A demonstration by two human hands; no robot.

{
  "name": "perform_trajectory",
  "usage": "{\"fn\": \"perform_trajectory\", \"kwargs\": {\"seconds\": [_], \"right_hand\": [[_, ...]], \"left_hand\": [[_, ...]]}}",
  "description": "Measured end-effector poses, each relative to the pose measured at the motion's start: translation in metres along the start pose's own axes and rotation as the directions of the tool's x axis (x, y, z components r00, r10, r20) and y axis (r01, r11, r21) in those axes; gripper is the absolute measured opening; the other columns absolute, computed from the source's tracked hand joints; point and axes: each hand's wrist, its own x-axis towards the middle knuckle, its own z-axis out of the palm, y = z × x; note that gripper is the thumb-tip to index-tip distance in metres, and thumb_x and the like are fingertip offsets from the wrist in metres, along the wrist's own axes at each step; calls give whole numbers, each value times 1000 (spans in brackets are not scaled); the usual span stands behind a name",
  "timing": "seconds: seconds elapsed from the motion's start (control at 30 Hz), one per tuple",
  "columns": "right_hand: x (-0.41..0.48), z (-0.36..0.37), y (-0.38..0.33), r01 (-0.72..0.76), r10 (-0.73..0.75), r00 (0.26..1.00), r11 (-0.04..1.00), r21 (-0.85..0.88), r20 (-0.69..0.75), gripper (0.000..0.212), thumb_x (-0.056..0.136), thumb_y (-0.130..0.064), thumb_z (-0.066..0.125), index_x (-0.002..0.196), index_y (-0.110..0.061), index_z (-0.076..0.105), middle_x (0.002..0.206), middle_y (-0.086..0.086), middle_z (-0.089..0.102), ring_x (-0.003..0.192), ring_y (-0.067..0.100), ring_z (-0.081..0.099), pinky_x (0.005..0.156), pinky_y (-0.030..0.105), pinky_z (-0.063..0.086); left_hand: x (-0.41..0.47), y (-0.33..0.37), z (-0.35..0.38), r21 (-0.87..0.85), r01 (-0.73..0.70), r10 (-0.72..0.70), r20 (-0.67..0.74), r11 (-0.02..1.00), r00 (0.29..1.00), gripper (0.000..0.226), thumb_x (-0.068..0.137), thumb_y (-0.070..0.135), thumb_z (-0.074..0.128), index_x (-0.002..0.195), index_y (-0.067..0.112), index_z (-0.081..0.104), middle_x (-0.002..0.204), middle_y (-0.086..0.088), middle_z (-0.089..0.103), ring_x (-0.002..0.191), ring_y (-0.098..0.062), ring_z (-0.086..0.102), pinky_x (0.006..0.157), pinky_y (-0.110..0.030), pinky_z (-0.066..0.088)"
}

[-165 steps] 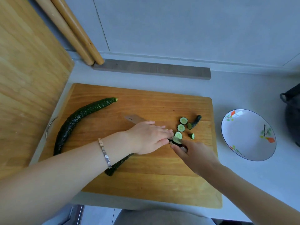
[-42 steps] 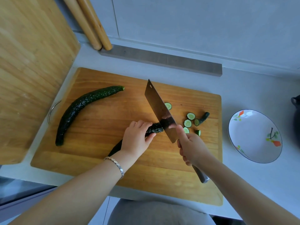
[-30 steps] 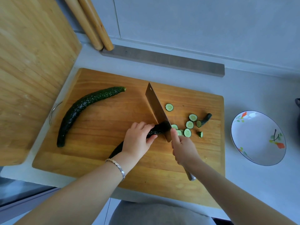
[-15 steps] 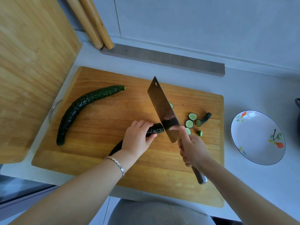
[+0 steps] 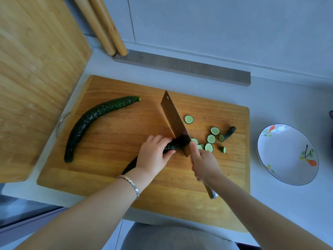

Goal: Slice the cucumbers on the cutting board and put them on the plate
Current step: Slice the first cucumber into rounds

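On the wooden cutting board [image 5: 111, 177] my left hand [image 5: 155, 156] grips a dark green cucumber [image 5: 173, 145] near its cut end. My right hand [image 5: 204, 164] holds a cleaver [image 5: 173, 120] by the handle, forefinger along the blade, the edge down on the cucumber's end. Several round slices [image 5: 209, 143] and a stem end piece [image 5: 228, 132] lie right of the blade; one slice [image 5: 188, 119] lies further back. A whole second cucumber [image 5: 95, 121] rests on the board's left. The white flowered plate [image 5: 288, 154] stands right of the board and holds nothing.
A large wooden board [image 5: 36, 69] leans up at the left, beside two wooden rolling pins [image 5: 102, 27]. A grey strip [image 5: 180, 67] lies along the wall behind the cutting board. A dark object [image 5: 331, 114] shows at the right edge.
The cleaver, raised half a second ago, has come down onto the cucumber's end. My left hand keeps its grip on the cucumber.
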Motion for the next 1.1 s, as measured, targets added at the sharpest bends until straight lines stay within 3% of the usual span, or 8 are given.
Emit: {"fn": "perform_trajectory", "kwargs": {"seconds": [0.23, 0.53, 0.73, 0.93, 1.1], "right_hand": [[-9, -18, 0, -13, 12, 1000, 983, 180, 8, 56, 94, -58, 30, 61, -14, 37, 46, -2, 33, 39, 14, 29, 40, 21, 29], [-22, -27, -6, -24, 17, 998, 993, 114, 68, 56, 93, -58, 30, 60, -14, 37, 42, -5, 32, 34, 10, 28, 38, 20, 27], [-20, -24, -9, -56, 49, 995, 995, 77, 89, 55, 92, -59, 30, 63, -14, 39, 49, -2, 33, 39, 11, 28, 39, 20, 27], [-4, -6, -1, -12, 14, 999, 999, -44, 41, 54, 93, -60, 28, 66, -14, 35, 51, 0, 33, 42, 14, 28, 45, 24, 28], [-5, -4, 7, -9, 8, 1000, 996, 89, 9, 54, 94, -58, 31, 65, -13, 38, 49, -2, 34, 41, 13, 30, 43, 24, 29]], "left_hand": [[2, 1, -2, -9, 11, -11, -3, 1000, 1000, 34, 72, 26, 77, 97, 6, 65, 86, -6, 66, 76, -28, 58, 55, -41, 52], [1, 1, -2, 2, 12, -12, -9, 1000, 1000, 35, 72, 28, 77, 93, 3, 64, 84, -8, 65, 75, -29, 59, 54, -40, 52], [1, 1, -3, 1, 1, -1, -11, 1000, 1000, 33, 72, 28, 77, 92, 5, 64, 82, -7, 65, 74, -28, 57, 55, -38, 51], [1, 2, -1, 6, 9, -9, -7, 1000, 1000, 32, 71, 27, 77, 91, 6, 64, 82, -6, 65, 74, -27, 57, 53, -38, 51], [0, 2, -4, -1, -30, 30, 18, 1000, 999, 31, 73, 26, 75, 95, 6, 64, 87, -7, 64, 78, -26, 57, 56, -39, 52]]}}
